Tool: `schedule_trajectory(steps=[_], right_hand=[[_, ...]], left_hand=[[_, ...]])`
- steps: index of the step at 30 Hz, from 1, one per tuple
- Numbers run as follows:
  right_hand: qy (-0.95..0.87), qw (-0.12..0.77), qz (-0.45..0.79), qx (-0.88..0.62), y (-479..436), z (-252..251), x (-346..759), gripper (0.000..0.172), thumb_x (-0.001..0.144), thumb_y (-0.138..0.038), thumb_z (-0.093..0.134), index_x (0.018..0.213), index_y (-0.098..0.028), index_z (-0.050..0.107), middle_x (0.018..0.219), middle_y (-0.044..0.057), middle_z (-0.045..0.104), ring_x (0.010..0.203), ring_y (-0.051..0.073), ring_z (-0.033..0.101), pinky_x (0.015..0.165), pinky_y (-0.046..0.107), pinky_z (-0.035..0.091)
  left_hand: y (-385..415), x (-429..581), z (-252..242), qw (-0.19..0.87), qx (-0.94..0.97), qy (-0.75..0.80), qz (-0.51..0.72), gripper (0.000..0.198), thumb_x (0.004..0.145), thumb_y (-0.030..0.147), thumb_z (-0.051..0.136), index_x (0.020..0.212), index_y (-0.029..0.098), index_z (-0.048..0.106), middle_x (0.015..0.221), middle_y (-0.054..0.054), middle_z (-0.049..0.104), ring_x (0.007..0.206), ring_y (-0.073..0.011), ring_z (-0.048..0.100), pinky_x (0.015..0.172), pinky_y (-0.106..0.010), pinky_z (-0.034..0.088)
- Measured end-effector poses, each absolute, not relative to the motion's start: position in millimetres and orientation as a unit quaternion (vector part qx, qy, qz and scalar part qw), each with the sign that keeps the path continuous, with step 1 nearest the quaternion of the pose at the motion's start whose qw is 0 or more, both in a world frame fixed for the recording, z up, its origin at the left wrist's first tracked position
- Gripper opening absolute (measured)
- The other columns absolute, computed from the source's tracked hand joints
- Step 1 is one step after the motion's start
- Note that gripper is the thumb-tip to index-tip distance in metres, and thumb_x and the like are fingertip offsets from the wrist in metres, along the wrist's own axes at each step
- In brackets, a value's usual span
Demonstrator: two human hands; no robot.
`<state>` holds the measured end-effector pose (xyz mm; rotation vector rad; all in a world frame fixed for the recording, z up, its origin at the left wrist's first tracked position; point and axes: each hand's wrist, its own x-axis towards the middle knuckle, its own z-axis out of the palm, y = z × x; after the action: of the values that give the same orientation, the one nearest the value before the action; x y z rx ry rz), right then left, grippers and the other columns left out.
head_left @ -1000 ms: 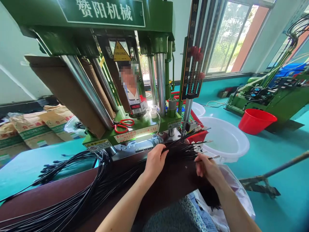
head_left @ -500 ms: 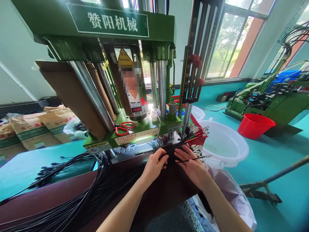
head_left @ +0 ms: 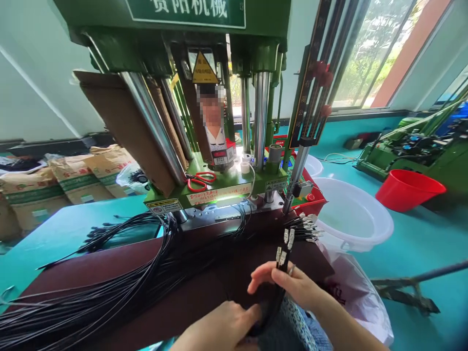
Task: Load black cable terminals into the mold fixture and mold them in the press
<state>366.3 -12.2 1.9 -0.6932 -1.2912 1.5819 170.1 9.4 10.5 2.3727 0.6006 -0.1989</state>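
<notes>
My right hand [head_left: 288, 285] is closed around a small bunch of black cables [head_left: 275, 300] whose metal plug ends [head_left: 284, 246] stick up above my fingers. My left hand [head_left: 223, 324] sits low at the frame's bottom edge, fingers curled on the same bunch further down. A large bundle of black cables [head_left: 120, 292] lies across the dark brown bench [head_left: 204, 287] to the left. More cable ends with metal plugs [head_left: 309, 229] rest at the bench's right end. The green press machine [head_left: 204, 122] stands behind the bench.
Red scissors [head_left: 200, 180] lie on the machine's green base. A white basin [head_left: 351, 219] and a red bucket [head_left: 407, 189] stand on the teal floor to the right. Paper sacks [head_left: 69, 183] are stacked at the left. A white plastic bag [head_left: 354, 297] hangs by my right side.
Both hands have pulled back from the cable ends near the machine toward me, lifting a small bunch of cables off the bench. The view has shifted closer and lower.
</notes>
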Motion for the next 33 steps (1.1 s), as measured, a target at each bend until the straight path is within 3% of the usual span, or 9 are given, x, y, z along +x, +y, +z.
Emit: schedule_trajectory(steps=[4,6,11,14,17,23,29,33], right_hand=[[-0.527,0.486,0.633,-0.292,-13.7,8.2,366.1,0.038,0.091,-0.042,0.041,0.114,-0.017,0.057,0.097,0.011,0.065,0.094,0.023,0.059,0.085,0.04,0.042],[-0.511,0.511,0.618,-0.311,-11.2,17.1,373.4,0.039,0.089,-0.044,0.041,0.116,-0.02,0.056,0.098,0.01,0.065,0.094,0.022,0.058,0.083,0.037,0.043],[-0.416,0.649,0.554,-0.314,-7.1,40.8,405.0,0.035,0.08,-0.044,0.055,0.108,-0.023,0.062,0.093,0.007,0.067,0.094,0.022,0.059,0.091,0.036,0.041],[-0.348,0.701,0.531,-0.325,-6.5,47.8,421.0,0.025,0.083,-0.039,0.052,0.088,-0.022,0.069,0.082,0.004,0.068,0.086,0.019,0.061,0.089,0.035,0.044],[-0.341,0.694,0.536,-0.338,-6.9,48.9,425.4,0.026,0.084,-0.035,0.05,0.077,-0.02,0.07,0.078,0.004,0.066,0.08,0.019,0.061,0.082,0.035,0.047],[-0.374,0.695,0.521,-0.326,-9.7,52.7,410.6,0.035,0.087,-0.043,0.045,0.083,-0.02,0.07,0.075,0.006,0.065,0.074,0.02,0.059,0.073,0.033,0.049],[-0.477,0.653,0.482,-0.337,-16.0,65.8,396.4,0.032,0.085,-0.042,0.047,0.081,-0.022,0.072,0.087,0.007,0.067,0.092,0.025,0.058,0.088,0.04,0.043],[-0.499,0.634,0.442,-0.392,-21.0,70.9,396.5,0.029,0.085,-0.042,0.049,0.084,-0.023,0.072,0.091,0.007,0.067,0.093,0.025,0.058,0.085,0.037,0.046]], left_hand=[[4.9,192.9,16.2,0.574,0.774,0.263,0.048,0.011,0.08,0.027,0.046,0.086,0.018,0.047,0.074,0.001,0.061,0.056,-0.0096,0.053,0.047,-0.017,0.034],[5.6,208.9,22.5,0.61,0.74,0.266,0.097,0.01,0.083,0.024,0.039,0.089,0.018,0.045,0.073,0.001,0.061,0.055,-0.0095,0.053,0.05,-0.018,0.038],[11.8,231.7,36.4,0.457,0.822,0.301,0.159,0.013,0.085,0.023,0.036,0.079,0.02,0.047,0.064,0.002,0.057,0.061,-0.0121,0.051,0.059,-0.021,0.036],[11.9,235.0,37.5,0.423,0.837,0.313,0.154,0.008,0.078,0.027,0.05,0.075,0.02,0.048,0.061,0.003,0.054,0.056,-0.0118,0.046,0.052,-0.02,0.03],[8.6,233.4,35.6,0.403,0.828,0.348,0.175,0.015,0.07,0.03,0.06,0.07,0.02,0.05,0.053,0.005,0.048,0.048,-0.0096,0.04,0.048,-0.02,0.025],[8.8,226.6,54.5,0.38,0.814,0.363,0.248,0.017,0.081,0.033,0.049,0.073,0.019,0.056,0.055,0.004,0.051,0.05,-0.0088,0.042,0.051,-0.02,0.027],[11.2,242.5,89.4,0.437,0.82,0.274,0.247,0.018,0.085,0.027,0.043,0.078,0.019,0.057,0.065,0.003,0.056,0.057,-0.01,0.048,0.056,-0.02,0.034],[8.5,249.7,85.4,0.376,0.845,0.263,0.274,0.025,0.089,0.028,0.036,0.08,0.018,0.057,0.075,-0.002,0.062,0.064,-0.0128,0.054,0.059,-0.023,0.039]])
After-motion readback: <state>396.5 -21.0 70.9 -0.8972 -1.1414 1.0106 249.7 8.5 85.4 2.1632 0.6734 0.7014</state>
